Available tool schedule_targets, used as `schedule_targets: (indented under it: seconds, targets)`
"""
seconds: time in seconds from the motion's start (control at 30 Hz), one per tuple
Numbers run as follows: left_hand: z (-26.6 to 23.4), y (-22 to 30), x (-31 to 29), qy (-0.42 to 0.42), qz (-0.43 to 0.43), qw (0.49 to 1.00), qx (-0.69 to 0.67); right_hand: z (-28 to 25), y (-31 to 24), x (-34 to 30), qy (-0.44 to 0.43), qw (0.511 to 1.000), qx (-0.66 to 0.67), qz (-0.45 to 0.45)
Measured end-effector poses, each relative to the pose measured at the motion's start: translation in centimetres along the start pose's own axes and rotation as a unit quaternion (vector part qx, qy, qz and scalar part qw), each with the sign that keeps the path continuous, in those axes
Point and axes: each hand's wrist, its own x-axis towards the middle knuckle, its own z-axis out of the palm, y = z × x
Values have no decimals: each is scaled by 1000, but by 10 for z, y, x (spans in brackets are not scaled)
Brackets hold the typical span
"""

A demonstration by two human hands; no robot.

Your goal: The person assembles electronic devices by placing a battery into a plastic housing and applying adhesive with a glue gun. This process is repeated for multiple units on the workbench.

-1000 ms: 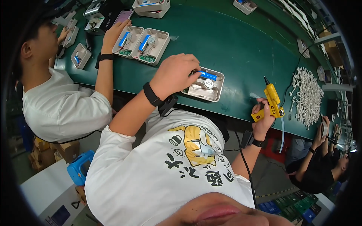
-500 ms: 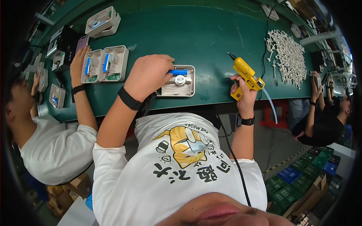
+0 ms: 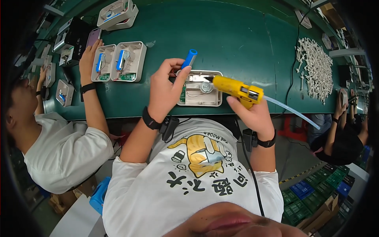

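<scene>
Tilted up between the fingers of my left hand (image 3: 166,89) is a blue cylindrical battery (image 3: 190,59), raised above an open white plastic housing (image 3: 201,103). Inside the housing sit a round white part (image 3: 206,87) with thin wires and a green circuit board (image 3: 182,95) at the left end. My right hand (image 3: 252,114) grips a yellow hot glue gun (image 3: 235,87). Its dark nozzle points left, over the bare slot along the housing's far side. A translucent glue stick (image 3: 292,111) sticks out of the gun's rear.
Two open housings with batteries (image 3: 130,63) stand to the left, beside a co-worker's hand (image 3: 87,59). More housings (image 3: 116,15) are stacked at the far left. A heap of small white parts (image 3: 314,71) covers the right of the green table (image 3: 221,35). A black cable (image 3: 293,67) crosses there.
My left hand has lifted the battery out of the housing and tilted it upward. The right hand has swung the glue gun left and down, bringing its nozzle over the housing.
</scene>
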Motion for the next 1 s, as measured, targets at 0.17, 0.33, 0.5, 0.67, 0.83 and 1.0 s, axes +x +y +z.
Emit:
schedule_targets:
  seconds: [0.17,0.33,0.5,0.67,0.83,1.0]
  targets:
    - [6,-19,-5,44,48,996,-67,22,-15,27,-36,991,-130,16]
    - [3,-22,-5,27,63,996,-59,31,-29,37,-63,976,-205,29]
    - [2,-20,-4,20,72,996,-42,31,-27,36,-81,975,-202,47]
    - [1,-5,-7,45,89,995,-4,18,-25,24,-70,980,-151,113]
    - [3,-2,-7,57,172,981,76,-8,-15,3,-7,988,-80,132]
    - [4,-4,-6,42,234,965,109,-8,2,-3,42,986,-14,162]
